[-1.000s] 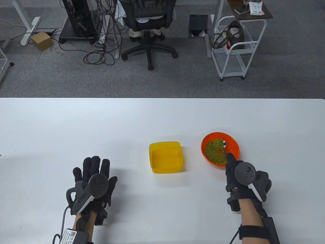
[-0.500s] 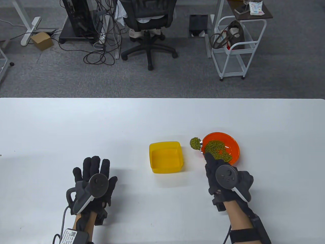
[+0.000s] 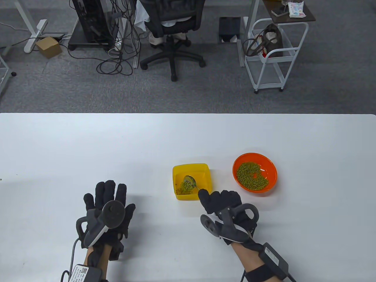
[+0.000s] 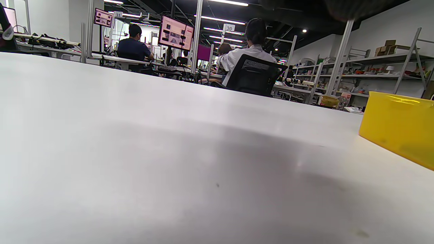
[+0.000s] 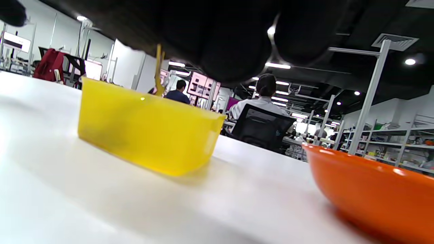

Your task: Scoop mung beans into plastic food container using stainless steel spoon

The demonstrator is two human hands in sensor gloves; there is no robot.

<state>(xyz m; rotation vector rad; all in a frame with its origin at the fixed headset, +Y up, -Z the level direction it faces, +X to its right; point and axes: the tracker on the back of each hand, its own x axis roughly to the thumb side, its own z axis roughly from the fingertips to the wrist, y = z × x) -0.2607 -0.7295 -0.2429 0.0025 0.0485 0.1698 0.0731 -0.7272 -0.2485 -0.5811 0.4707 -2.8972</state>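
Observation:
A yellow plastic container (image 3: 205, 169) stands at the table's middle; it also shows in the left wrist view (image 4: 400, 128) and the right wrist view (image 5: 145, 128). My right hand (image 3: 223, 202) holds the stainless steel spoon (image 3: 190, 179) by its handle, bowl tipped over the container. Mung beans (image 3: 184, 188) lie in the container's near left corner. An orange bowl (image 3: 271, 173) to the right holds more mung beans (image 3: 249, 175); it shows in the right wrist view (image 5: 373, 189) too. My left hand (image 3: 107, 205) rests flat on the table, fingers spread, holding nothing.
The white table (image 3: 88, 147) stretches wide on all sides. Beyond its far edge are an office chair (image 3: 171, 32), cables and a white cart (image 3: 273, 53) on the floor.
My right hand carried the loaded spoon left from the orange bowl to the yellow container and rolled over, tipping the beans into it. The left hand has not moved.

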